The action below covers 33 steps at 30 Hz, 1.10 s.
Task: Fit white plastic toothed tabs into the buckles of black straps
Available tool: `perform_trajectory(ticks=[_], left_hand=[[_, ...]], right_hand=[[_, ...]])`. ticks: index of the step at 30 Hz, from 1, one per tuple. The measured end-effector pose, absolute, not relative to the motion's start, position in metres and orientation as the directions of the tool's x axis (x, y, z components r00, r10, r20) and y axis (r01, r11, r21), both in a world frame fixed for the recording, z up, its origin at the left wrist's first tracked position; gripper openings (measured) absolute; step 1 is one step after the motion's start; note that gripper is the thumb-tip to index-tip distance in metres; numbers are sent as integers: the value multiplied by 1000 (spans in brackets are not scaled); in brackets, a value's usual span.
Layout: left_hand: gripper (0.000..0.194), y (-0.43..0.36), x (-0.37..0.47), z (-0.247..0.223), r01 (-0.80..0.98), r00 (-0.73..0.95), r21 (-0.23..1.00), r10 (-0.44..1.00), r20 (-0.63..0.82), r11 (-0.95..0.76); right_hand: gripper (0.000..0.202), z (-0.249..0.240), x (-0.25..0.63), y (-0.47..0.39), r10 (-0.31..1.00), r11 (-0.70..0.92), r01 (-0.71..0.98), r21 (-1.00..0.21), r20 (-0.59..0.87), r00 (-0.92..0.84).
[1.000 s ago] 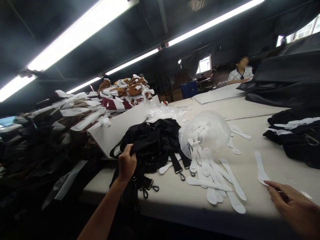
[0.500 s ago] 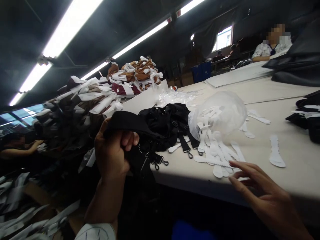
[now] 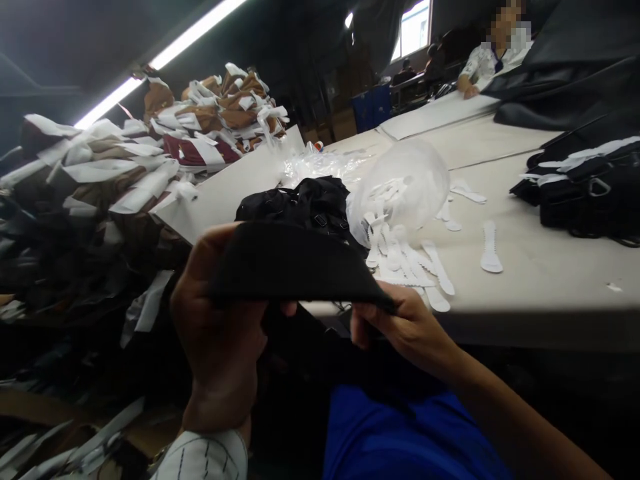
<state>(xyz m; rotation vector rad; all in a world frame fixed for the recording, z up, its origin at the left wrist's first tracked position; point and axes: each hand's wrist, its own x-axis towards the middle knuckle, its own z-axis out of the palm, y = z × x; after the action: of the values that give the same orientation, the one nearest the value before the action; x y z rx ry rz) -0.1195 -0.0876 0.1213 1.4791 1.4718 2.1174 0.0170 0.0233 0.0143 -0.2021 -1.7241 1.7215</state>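
Note:
A wide black strap [image 3: 300, 267] stretches between my two hands in front of the table edge, its flat side facing me. My left hand [image 3: 220, 313] is closed round its left end. At the right end my right hand [image 3: 400, 320] pinches it between thumb and fingers. Dark material hangs down below the strap and merges with the shadow. Behind it on the table lies a heap of black straps [image 3: 305, 200] with metal buckles. White notched strips [image 3: 400, 260] spill from a clear plastic bag [image 3: 415, 173] just beyond my right hand.
The pale table [image 3: 550, 273] runs off to the right, with a black bundle [image 3: 590, 187] and single white strips on it. Tied brown and grey bundles [image 3: 125, 167] are piled high at the left. A person [image 3: 495, 53] sits across the table.
My right hand has moved left from beside the white strips and taken hold of the strap's right end. The strap is now stretched between both hands. The view has tilted down and turned right.

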Motion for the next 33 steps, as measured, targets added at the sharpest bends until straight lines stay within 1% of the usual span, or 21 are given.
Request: perform_trajectory(ticks=[2,3,5,6,8,10,12,14,16,17,18,19,20,22,24,25,26,28,30,31,33], left_hand=[[34,-75,-132,114,442,-351,773,705,617,-456],[38,-68,-139,106,462,-276,783,771,574,-417],[39,-56,-153,80,480,-169,827,895,414,-292],[35,-52,-158,65,494,-138,842,936,323,-218],[25,-46,-163,32,561,-34,820,987,157,-111],[23,-47,-158,4,604,173,790,985,-4,-103],[30,-54,-145,-13,526,391,844,911,-132,-103],[35,-63,-132,-21,361,498,932,849,-177,-17],[36,-71,-121,-23,154,499,985,854,-148,80],[36,-73,-118,-24,25,482,994,870,-104,104],[33,-74,-115,-25,-112,453,987,890,-50,112],[29,-73,-114,-25,-242,412,965,911,8,101],[25,-72,-112,-25,-352,361,933,931,59,78],[23,-65,-110,-23,-464,261,886,958,117,19],[25,-57,-108,-20,-458,180,889,976,119,-24],[27,-53,-107,-18,-437,152,899,982,115,-38],[29,-49,-107,-17,-410,133,911,985,111,-47],[35,-42,-107,-18,-352,120,934,987,104,-56],[35,-37,-108,-22,-290,141,956,986,90,-46],[33,-35,-108,-25,-259,158,965,984,80,-37],[25,-32,-108,-31,-218,193,976,979,65,-21]], right_hand=[[35,11,38,21,499,-126,-221,-967,130,-857],[40,8,50,21,449,-209,-142,-968,33,-893],[43,1,72,23,339,-298,5,-955,-110,-934],[42,-3,82,25,307,-320,44,-946,-148,-940],[46,-9,99,31,322,-355,33,-934,-155,-934],[51,-18,110,39,416,-363,-58,-930,-106,-903],[52,-32,115,49,515,-343,-157,-926,-46,-856],[52,-51,115,57,564,-353,-224,-908,-16,-825],[59,-71,111,58,575,-406,-275,-872,-9,-818],[70,-80,107,56,578,-428,-295,-854,-8,-816],[80,-89,101,52,590,-433,-314,-845,-2,-807],[83,-96,95,46,615,-413,-326,-850,4,-789],[79,-102,89,40,648,-365,-320,-874,8,-762],[56,-111,76,26,719,-207,-249,-946,26,-695],[35,-117,66,15,749,-94,-154,-984,32,-661],[35,-120,63,11,746,-85,-123,-989,18,-666],[38,-121,60,8,731,-109,-108,-988,-6,-682],[46,-122,59,5,686,-228,-111,-967,-78,-723],[47,-120,59,6,655,-330,-143,-933,-118,-746],[47,-119,60,8,654,-354,-163,-921,-119,-747],[46,-117,59,13,671,-338,-185,-923,-99,-735]])
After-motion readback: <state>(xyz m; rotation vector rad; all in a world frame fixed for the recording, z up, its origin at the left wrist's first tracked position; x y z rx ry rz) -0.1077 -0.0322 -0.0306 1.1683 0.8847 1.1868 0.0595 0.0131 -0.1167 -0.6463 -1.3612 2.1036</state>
